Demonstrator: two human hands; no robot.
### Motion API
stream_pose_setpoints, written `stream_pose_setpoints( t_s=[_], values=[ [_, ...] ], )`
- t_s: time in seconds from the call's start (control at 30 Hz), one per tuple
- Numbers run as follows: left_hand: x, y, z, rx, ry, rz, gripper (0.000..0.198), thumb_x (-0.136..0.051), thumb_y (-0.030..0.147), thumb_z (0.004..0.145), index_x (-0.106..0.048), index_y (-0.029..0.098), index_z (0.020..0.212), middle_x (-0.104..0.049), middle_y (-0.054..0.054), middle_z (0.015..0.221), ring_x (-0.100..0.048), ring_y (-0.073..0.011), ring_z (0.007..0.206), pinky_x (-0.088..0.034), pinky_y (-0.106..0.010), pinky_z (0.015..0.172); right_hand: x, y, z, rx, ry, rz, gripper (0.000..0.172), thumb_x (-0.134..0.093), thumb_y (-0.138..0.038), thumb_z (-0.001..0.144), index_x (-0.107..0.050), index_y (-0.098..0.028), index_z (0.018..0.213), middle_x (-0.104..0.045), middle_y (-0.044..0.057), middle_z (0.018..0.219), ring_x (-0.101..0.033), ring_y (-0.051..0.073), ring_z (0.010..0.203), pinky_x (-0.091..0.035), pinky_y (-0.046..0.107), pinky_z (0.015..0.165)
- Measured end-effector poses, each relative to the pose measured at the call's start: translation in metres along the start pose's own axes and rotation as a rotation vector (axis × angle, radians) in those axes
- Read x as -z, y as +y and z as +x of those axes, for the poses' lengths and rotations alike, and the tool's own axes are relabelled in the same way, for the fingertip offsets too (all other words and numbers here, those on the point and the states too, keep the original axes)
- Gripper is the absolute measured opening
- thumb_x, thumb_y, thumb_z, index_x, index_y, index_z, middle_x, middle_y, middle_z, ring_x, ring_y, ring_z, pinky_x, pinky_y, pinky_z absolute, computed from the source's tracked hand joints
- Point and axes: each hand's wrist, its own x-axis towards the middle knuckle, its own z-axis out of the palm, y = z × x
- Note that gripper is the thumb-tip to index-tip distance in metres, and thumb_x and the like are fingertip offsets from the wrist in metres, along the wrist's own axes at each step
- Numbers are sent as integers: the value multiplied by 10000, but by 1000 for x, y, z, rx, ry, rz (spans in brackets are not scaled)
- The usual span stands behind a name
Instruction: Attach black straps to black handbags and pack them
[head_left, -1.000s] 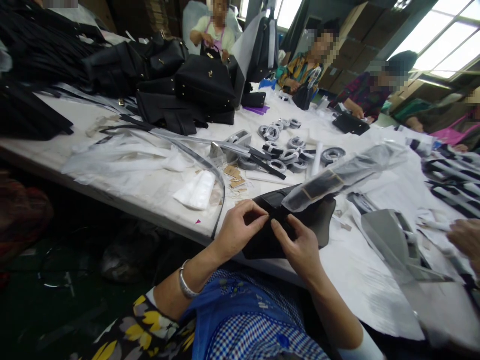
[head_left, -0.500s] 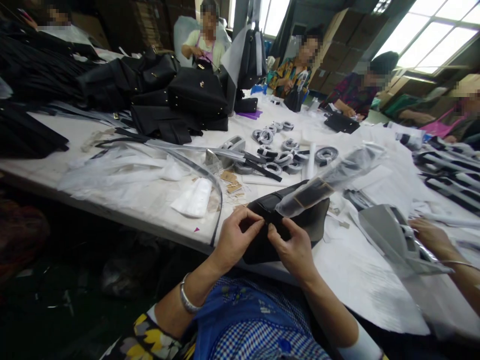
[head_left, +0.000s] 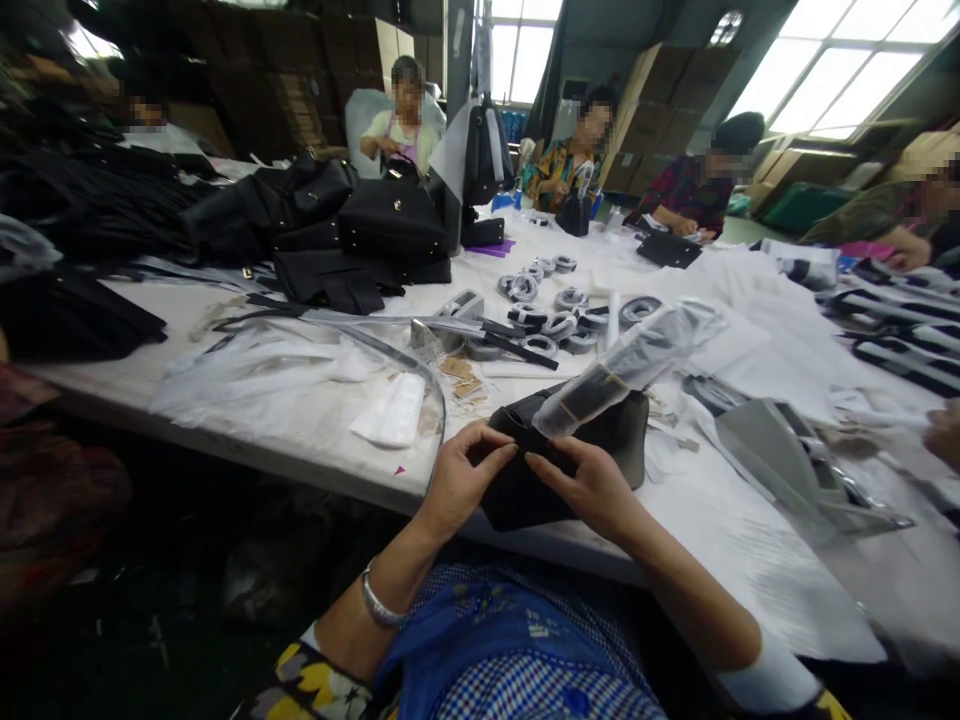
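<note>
A black handbag (head_left: pixel 525 490) lies at the table's front edge, close to my body. Its handle (head_left: pixel 592 390), wrapped in clear plastic, sticks up toward the back right. My left hand (head_left: pixel 469 465) pinches at the bag's upper edge, thumb and forefinger together. Close beside it, my right hand (head_left: pixel 581 475) pinches the same edge with thumb and forefinger. Whatever small part lies between the fingertips is too small and dark to make out.
Black bags (head_left: pixel 394 215) are heaped at the back left. Wrapped strap coils (head_left: pixel 562 300) lie beyond the handbag. A grey tape dispenser (head_left: pixel 795 465) stands at right, white plastic sheets (head_left: pixel 277 370) at left. Several people work across the table, and a co-worker's hand (head_left: pixel 941 435) shows at the right edge.
The view has shifted slightly. My fingertips have moved a little apart along the bag's edge, and my right hand lies flatter. The co-worker's hand has drawn away from the tape dispenser.
</note>
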Motion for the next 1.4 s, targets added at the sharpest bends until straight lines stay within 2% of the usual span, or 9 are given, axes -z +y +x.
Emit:
stream_pose_setpoints(
  t_s=[0.13,0.3,0.47,0.67,0.83,0.9,1.0,1.2,1.4],
  values=[
    [1,2,0,9,8,29,198,-727,354,810,-704,164,859,-677,-26,823,-632,-156,801,-491,-252,745,-5,-3,0,10,63,-27,228,-615,-364,855,-692,-154,815,-663,-2,689,-579,162,622,-435,246,562],
    [-4,3,-2,9,25,34,181,-725,336,814,-692,163,857,-670,-26,846,-631,-152,822,-493,-252,771,-17,-1,2,-21,172,45,184,-600,-294,823,-702,-144,852,-680,12,725,-612,187,672,-469,262,611],
    [-5,5,1,49,18,4,185,-727,316,814,-673,163,901,-663,-15,854,-622,-135,812,-486,-235,761,-17,7,6,-30,152,135,236,-599,-334,838,-711,-138,908,-717,35,794,-644,211,730,-497,290,664],
    [-3,16,4,146,-19,3,200,-752,324,788,-685,145,845,-674,-19,814,-621,-132,765,-487,-231,724,-8,8,3,116,54,78,187,-573,-308,896,-690,-162,908,-706,28,812,-636,192,731,-486,268,678],
    [-7,20,2,174,11,5,205,-759,325,784,-684,141,834,-674,-24,807,-619,-131,754,-484,-229,703,-4,14,3,156,25,53,222,-560,-340,919,-643,-172,801,-661,25,721,-600,175,644,-462,260,608],
    [-9,19,0,166,30,24,207,-753,331,790,-685,141,837,-672,-28,806,-614,-133,747,-481,-230,691,-5,17,3,161,27,62,218,-555,-345,924,-640,-174,817,-667,30,738,-609,178,656,-466,264,617],
    [-13,19,-1,141,56,61,213,-747,342,794,-690,141,839,-668,-33,811,-613,-139,754,-484,-238,698,-9,20,2,152,67,50,188,-566,-328,911,-657,-167,879,-688,43,785,-628,191,688,-472,273,643],
    [-15,22,-3,141,72,86,203,-740,337,798,-683,144,829,-667,-27,800,-611,-137,746,-481,-233,694,-14,14,3,106,165,10,167,-563,-288,865,-661,-168,802,-661,23,687,-585,177,599,-453,271,599],
    [-10,17,6,145,-13,77,195,-730,333,806,-672,150,846,-666,-19,791,-606,-131,731,-476,-231,695,-15,13,9,15,163,55,222,-539,-335,849,-651,-161,768,-649,18,664,-572,179,610,-435,266,561]
  ],
)
